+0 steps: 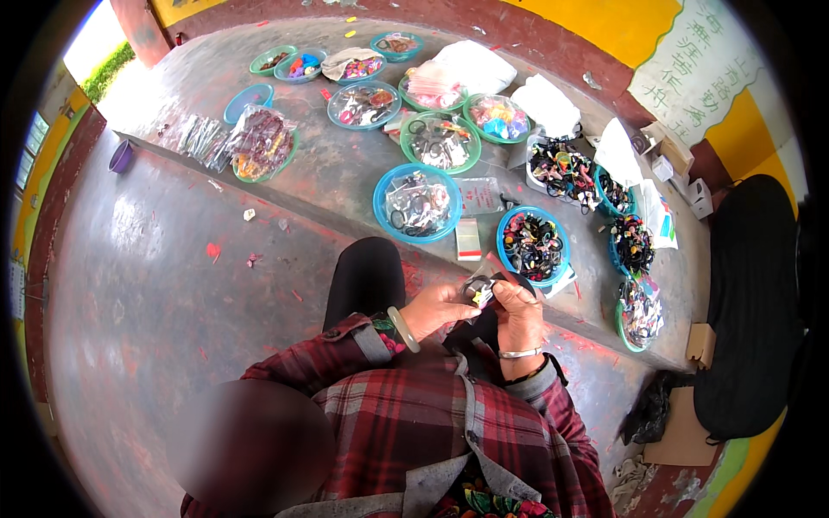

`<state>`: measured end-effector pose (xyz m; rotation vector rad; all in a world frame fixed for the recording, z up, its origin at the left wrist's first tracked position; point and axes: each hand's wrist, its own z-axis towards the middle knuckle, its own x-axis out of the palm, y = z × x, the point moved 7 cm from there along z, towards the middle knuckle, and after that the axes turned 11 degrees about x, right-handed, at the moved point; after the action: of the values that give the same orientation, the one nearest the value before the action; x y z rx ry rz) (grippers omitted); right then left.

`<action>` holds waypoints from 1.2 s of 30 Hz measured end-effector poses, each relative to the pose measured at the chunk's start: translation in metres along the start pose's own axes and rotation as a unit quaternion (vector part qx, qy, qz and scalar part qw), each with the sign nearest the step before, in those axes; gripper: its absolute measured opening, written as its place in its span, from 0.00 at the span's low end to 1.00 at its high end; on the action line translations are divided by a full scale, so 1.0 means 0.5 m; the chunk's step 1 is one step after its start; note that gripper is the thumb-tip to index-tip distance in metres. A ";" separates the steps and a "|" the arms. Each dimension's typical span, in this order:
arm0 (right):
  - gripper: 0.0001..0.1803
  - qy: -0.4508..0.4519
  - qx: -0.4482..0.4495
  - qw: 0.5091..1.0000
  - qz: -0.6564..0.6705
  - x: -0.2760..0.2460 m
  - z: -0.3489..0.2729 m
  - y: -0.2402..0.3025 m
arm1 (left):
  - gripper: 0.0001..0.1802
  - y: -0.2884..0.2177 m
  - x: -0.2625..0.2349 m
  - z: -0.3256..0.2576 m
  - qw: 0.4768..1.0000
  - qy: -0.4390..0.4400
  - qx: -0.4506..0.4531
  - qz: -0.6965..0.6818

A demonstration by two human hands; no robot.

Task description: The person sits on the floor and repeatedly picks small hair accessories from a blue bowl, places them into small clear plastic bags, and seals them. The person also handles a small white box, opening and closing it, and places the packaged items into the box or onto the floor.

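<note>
My left hand (pixel 440 308) and my right hand (pixel 518 312) meet in front of my knees, both pinching a small clear plastic packet (pixel 480 288) with a little dark and yellow item in it. A pale bangle sits on my left wrist and a silver bracelet on my right. Just beyond my hands stands a blue bowl of dark hair ties (pixel 533 245) on the concrete step (pixel 337 177). A second blue bowl with packed items (pixel 418 204) is to its left, and a stack of small packets (pixel 469 238) lies between them.
Several green and blue bowls of colourful small goods, such as one green bowl (pixel 440 142), spread over the step, with white bags (pixel 473 66) behind. Bagged items (pixel 259 142) lie at the left. A purple cup (pixel 121 157), cardboard boxes (pixel 701 345) and a black bag (pixel 649 406) are around.
</note>
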<state>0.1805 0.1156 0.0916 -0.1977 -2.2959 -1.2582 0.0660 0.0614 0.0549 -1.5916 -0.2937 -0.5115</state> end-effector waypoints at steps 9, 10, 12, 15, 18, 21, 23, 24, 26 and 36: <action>0.04 0.037 0.056 0.998 0.018 -0.019 0.015 -0.029 | 0.12 -0.023 0.001 -0.005 0.997 -0.003 0.001 0.080; 0.06 0.045 0.059 0.997 0.014 -0.019 0.015 -0.030 | 0.11 -0.030 0.003 -0.005 0.995 -0.001 0.011 0.101; 0.08 0.050 0.065 0.997 0.017 -0.021 0.014 -0.033 | 0.11 -0.034 0.000 -0.007 0.991 0.003 0.022 0.134; 0.07 0.039 0.059 0.997 0.029 -0.020 0.010 -0.032 | 0.12 -0.027 -0.005 -0.007 0.992 0.003 0.031 0.119; 0.05 0.033 0.033 0.998 0.032 -0.009 0.002 -0.018 | 0.11 -0.017 0.003 -0.004 0.999 -0.007 0.043 0.024; 0.03 0.019 0.029 0.998 0.050 -0.015 0.008 -0.019 | 0.10 0.005 0.003 -0.005 1.000 -0.005 0.015 -0.022; 0.04 0.013 0.037 0.998 0.053 -0.018 0.009 -0.026 | 0.10 0.015 0.003 -0.009 0.998 -0.017 -0.036 -0.050; 0.04 0.013 0.043 0.997 0.056 -0.022 0.012 -0.031 | 0.10 0.017 0.002 -0.009 0.998 -0.021 -0.037 -0.054; 0.05 0.012 0.055 0.997 0.060 -0.029 0.017 -0.037 | 0.11 0.019 0.001 -0.008 0.997 -0.027 -0.040 -0.063; 0.07 0.051 0.037 0.996 0.068 0.001 0.000 -0.010 | 0.15 -0.003 -0.002 -0.010 0.997 -0.009 -0.017 0.070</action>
<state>0.1783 0.1126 0.0879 -0.2549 -2.1986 -1.0880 0.0637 0.0566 0.0559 -1.6377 -0.1869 -0.3966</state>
